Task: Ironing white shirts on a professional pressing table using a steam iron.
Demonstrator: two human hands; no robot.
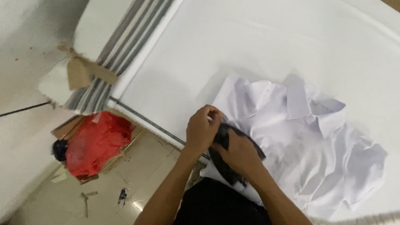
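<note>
A white collared shirt point(300, 141) lies spread and rumpled on a white counter point(245, 48), just beyond both hands. The left hand point(201, 130) is clenched around a small dark cloth point(227, 154) at the shirt's near edge; the right hand point(241, 153) presses down, gripping the same cloth.

The scene is brightly and evenly lit from overhead, so the wide white padded table point(275, 41) looks nearly washed out, its far edge bleached. A soft grey shadow falls just beyond the crumpled white collared shirt point(305, 137). The whole frame is slightly soft. The table's edges bow with wide-angle distortion, and a blurred, out-of-focus pale cord point(375, 220) crosses the lower right corner.
</note>
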